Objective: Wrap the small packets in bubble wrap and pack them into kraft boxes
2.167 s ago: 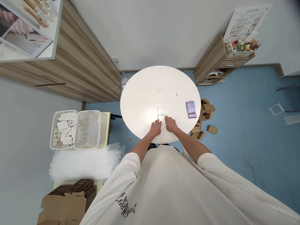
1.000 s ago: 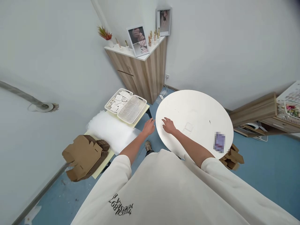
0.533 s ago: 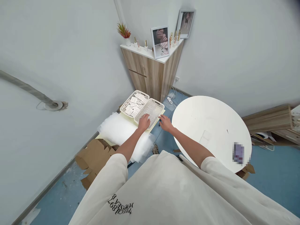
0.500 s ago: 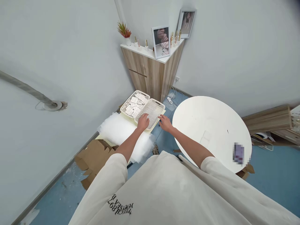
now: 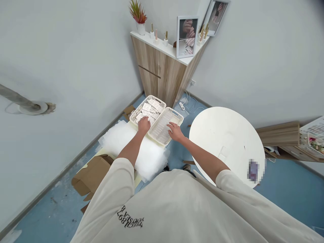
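Two white plastic baskets stand side by side on a low pale-yellow table. In the left basket lies a loose heap of small white printed cards. My left hand is over its near edge, fingers reaching to the cards and somewhat apart; I see nothing held. The right basket holds rows of clear plastic pieces. Above its right side hovers my right hand, fingers spread, with nothing in it. A clear, flat plastic case lies on the round white table.
White translucent sheets or bags are stacked before the baskets, with flattened brown cardboard boxes nearer me. A wood-grain cabinet stands behind. A blurred phone-like object lies on the round table. A power strip is on the floor.
My view has turned left from the round table to the baskets. Both hands left the clear case and moved over the baskets; the left hand has shifted from the right basket to the cards.
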{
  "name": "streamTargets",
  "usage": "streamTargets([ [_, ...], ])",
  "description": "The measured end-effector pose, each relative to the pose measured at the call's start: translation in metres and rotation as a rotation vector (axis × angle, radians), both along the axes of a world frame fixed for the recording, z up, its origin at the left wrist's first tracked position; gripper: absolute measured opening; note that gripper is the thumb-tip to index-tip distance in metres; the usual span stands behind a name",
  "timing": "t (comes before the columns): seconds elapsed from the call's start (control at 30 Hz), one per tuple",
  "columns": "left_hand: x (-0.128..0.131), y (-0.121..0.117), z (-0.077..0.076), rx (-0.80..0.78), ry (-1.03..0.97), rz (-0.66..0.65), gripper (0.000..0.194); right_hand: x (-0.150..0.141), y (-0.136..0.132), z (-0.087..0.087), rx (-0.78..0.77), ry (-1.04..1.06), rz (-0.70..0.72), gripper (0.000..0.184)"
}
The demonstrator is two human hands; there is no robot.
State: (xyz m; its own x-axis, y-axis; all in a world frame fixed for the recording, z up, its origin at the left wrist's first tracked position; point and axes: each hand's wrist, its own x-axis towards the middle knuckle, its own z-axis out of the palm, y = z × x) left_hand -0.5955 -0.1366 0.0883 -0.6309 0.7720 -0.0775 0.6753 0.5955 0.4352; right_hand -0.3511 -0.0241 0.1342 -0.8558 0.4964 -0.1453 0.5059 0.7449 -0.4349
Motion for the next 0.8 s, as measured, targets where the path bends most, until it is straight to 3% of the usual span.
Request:
streamTargets([
  [0.13,-0.033,0.008,-0.01,-0.058,0.037,0.016,0.035,-0.021,0.006,-0.001,-0.007,0.028,0.004,0.048],
  [0.27,-0.056,0.014,-0.017,-0.115,0.089,-0.063,0.032,-0.042,0.009,-0.005,-0.02,0.048,0.01,0.047],
  [0.6,-0.078,0.028,-0.025,-0.138,0.202,-0.286,0.045,-0.056,0.015,-0.017,-0.048,0.045,0.023,0.047],
  [0.8,-0.086,0.028,-0.017,-0.142,0.293,-0.42,0.043,-0.054,0.017,-0.015,-0.062,0.023,0.023,0.047],
])
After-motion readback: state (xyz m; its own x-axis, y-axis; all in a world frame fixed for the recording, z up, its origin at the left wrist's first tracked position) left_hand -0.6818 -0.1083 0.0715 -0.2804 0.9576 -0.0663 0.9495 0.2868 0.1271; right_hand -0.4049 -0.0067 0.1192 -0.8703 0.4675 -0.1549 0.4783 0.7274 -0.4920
